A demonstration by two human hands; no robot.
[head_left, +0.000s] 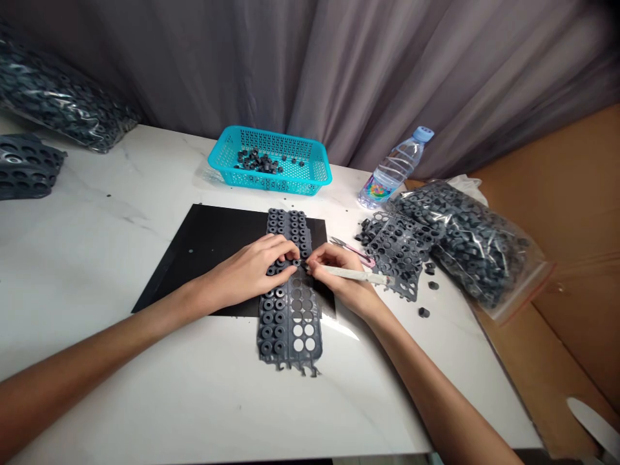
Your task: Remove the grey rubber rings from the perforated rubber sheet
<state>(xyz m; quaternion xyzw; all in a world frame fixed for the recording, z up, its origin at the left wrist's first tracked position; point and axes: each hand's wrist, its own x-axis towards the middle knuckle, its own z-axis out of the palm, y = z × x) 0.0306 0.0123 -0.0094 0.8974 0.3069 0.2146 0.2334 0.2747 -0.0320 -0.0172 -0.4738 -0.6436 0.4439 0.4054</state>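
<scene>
Tip of tool [356, 275] obscure behind right fingers [320, 259]

Setting. A grey pleated curtain [387, 64] fills the upper frame from edge to edge. Below it, a white marble-patterned tabletop [97, 258] spans the centre and lower left. A brown panel [571, 194] occupies the right edge. Lighting is soft and even, with a faint sheen on the tabletop.
</scene>
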